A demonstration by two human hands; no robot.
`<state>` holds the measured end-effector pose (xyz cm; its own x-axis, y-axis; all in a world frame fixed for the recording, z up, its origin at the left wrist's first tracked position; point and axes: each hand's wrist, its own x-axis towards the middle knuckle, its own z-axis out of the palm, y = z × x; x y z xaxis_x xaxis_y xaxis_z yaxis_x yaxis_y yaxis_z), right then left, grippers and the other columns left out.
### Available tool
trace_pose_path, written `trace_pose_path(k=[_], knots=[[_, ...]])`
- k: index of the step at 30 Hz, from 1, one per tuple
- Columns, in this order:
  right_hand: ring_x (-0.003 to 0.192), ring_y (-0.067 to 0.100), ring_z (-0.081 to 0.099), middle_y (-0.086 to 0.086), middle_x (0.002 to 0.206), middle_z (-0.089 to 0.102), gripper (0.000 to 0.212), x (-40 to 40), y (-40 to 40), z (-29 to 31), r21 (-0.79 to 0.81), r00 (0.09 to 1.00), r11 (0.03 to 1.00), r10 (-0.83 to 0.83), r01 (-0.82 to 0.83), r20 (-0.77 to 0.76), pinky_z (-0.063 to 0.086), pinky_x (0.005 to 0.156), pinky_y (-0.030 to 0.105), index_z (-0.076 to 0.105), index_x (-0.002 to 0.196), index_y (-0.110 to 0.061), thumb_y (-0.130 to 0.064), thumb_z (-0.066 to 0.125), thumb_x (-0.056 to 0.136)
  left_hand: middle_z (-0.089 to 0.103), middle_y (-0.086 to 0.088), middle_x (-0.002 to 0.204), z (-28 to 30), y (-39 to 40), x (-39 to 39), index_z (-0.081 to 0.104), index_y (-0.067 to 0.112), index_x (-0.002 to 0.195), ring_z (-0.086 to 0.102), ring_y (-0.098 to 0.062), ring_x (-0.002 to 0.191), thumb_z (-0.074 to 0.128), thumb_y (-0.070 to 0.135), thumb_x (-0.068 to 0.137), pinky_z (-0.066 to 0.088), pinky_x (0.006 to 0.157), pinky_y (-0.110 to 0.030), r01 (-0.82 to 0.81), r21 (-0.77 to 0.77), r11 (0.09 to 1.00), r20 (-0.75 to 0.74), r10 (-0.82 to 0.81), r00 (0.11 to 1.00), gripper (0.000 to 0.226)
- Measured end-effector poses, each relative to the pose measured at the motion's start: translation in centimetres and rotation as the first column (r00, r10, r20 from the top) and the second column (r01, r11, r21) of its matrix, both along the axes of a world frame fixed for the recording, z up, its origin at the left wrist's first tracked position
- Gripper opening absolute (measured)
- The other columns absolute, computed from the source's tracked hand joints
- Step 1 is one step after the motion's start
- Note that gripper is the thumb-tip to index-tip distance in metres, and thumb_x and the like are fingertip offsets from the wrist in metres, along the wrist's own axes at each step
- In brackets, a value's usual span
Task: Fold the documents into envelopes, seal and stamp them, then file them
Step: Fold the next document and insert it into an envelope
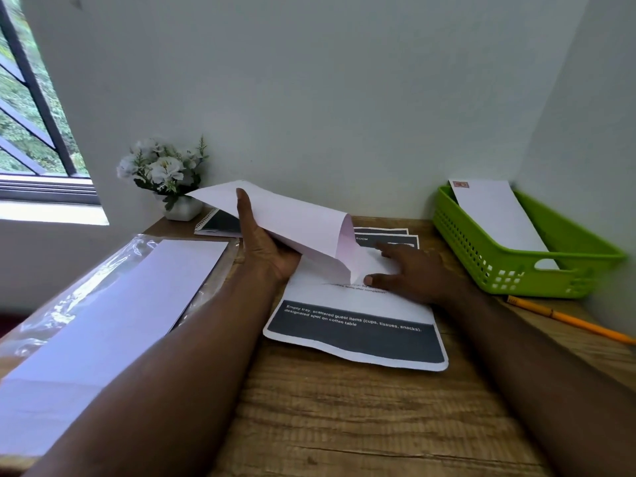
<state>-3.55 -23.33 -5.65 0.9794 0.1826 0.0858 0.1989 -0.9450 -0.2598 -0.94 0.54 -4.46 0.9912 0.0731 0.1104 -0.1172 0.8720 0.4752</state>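
Head view: green basket point(516, 266) holding a stamped envelope point(495, 215) at 2 o'clock, flowers point(161, 170) at 10 o'clock. Left hand point(268, 249) grips the document point(344, 304) at worktop point(344, 425) centre, lifting its white far half; right hand point(409, 270) presses flat, fingers straight.

A small desk corner in a home or office: a wood-grain desk top point(344, 425) pushed against plain pale walls. At ten o'clock a black-framed window point(38, 132) shows greenery; a white pot of artificial white flowers point(165, 173) stands at eleven, a green perforated plastic filing basket point(516, 256) at two.
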Motion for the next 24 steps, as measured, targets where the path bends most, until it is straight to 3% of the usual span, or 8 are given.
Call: trace_pose_path(k=[4,8,10,12,15,19,21,24], knots=[[0.125,0.015,0.045,-0.006,0.133,0.051,0.077,0.1,-0.1,0.0,0.122,0.99,0.992,-0.041,0.024,0.136,0.028,0.108,0.047,0.048,0.132,-0.038,-0.071,0.067,0.065,0.067,-0.008,0.096,-0.1,0.0,0.0,0.061,0.021,0.104,0.066,-0.029,0.088,0.062,0.071,0.07,0.052,0.087,-0.046,-0.011,-0.006,1.0,-0.008,0.011,1.0,0.06],[0.104,0.021,0.057,0.002,0.105,0.06,0.034,0.9,-0.7,0.2,0.477,0.912,0.876,-0.138,-0.07,0.387,0.043,0.091,0.031,0.069,0.112,-0.021,-0.023,0.076,0.078,0.067,-0.009,0.093,-0.1,0.2,0.1,0.06,0.02,0.104,0.067,-0.03,0.084,0.063,0.073,0.068,0.053,0.081,-0.046,0.008,-0.006,1.0,-0.019,-0.008,1.0,0.064],[0.089,0.015,0.059,0.001,0.095,0.061,0.029,1.0,-0.7,0.5,0.624,0.88,0.772,-0.207,-0.121,0.427,0.042,0.077,0.018,0.071,0.109,-0.02,-0.01,0.072,0.081,0.067,-0.009,0.091,-0.1,0.3,0.1,0.06,0.02,0.104,0.068,-0.029,0.081,0.064,0.073,0.067,0.054,0.077,-0.045,0.015,-0.009,1.0,-0.021,-0.016,1.0,0.065],[0.076,0.005,0.056,-0.002,0.09,0.058,0.033,0.9,-0.4,1.0,0.771,0.875,0.617,-0.273,-0.161,0.4,0.043,0.071,0.01,0.069,0.109,-0.026,-0.007,0.07,0.083,0.069,-0.009,0.091,-0.2,0.3,0.2,0.062,0.019,0.101,0.069,-0.03,0.08,0.064,0.073,0.067,0.054,0.076,-0.044,0.023,-0.013,1.0,-0.009,-0.023,1.0,0.064],[0.077,0.008,0.062,-0.001,0.09,0.067,0.029,0.4,0.3,1.9,0.958,0.931,0.231,-0.28,-0.173,0.235,0.052,0.07,0.018,0.07,0.102,-0.025,-0.002,0.066,0.085,0.07,-0.01,0.09,-0.2,0.4,0.2,0.066,0.018,0.097,0.069,-0.03,0.081,0.065,0.073,0.065,0.053,0.077,-0.044,0.038,-0.032,0.999,0.003,-0.038,0.999,0.063],[0.065,0.011,0.067,0.002,0.083,0.074,0.016,-0.7,0.7,2.8,0.981,0.999,-0.193,-0.042,0.017,-0.025,0.051,0.048,0.02,0.071,0.093,-0.013,-0.002,0.06,0.088,0.067,-0.008,0.098,0.1,1.0,0.2,0.063,0.021,0.106,0.066,-0.031,0.09,0.067,0.075,0.061,0.05,0.088,-0.049,0.036,-0.06,0.998,-0.018,-0.037,0.999,0.07],[0.057,0.011,0.063,0.004,0.077,0.072,0.017,-0.9,0.4,3.0,0.964,0.997,-0.257,0.064,0.065,-0.05,0.048,0.045,0.018,0.071,0.09,-0.011,-0.003,0.056,0.089,0.068,-0.01,0.101,0.4,1.4,0.0,0.062,0.022,0.11,0.067,-0.033,0.093,0.066,0.076,0.061,0.05,0.087,-0.052,0.021,-0.068,0.997,-0.028,-0.023,0.999,0.072],[0.06,0.011,0.06,0.001,0.073,0.069,0.025,-1.1,-0.1,3.1,0.981,0.964,-0.17,0.261,0.097,-0.05,0.046,0.045,0.016,0.076,0.077,-0.013,-0.007,0.052,0.082,0.069,-0.01,0.11,0.7,2.2,-0.2,0.063,0.022,0.115,0.067,-0.033,0.098,0.062,0.074,0.068,0.051,0.086,-0.053,-0.033,-0.082,0.996,-0.014,0.032,0.999,0.07]])
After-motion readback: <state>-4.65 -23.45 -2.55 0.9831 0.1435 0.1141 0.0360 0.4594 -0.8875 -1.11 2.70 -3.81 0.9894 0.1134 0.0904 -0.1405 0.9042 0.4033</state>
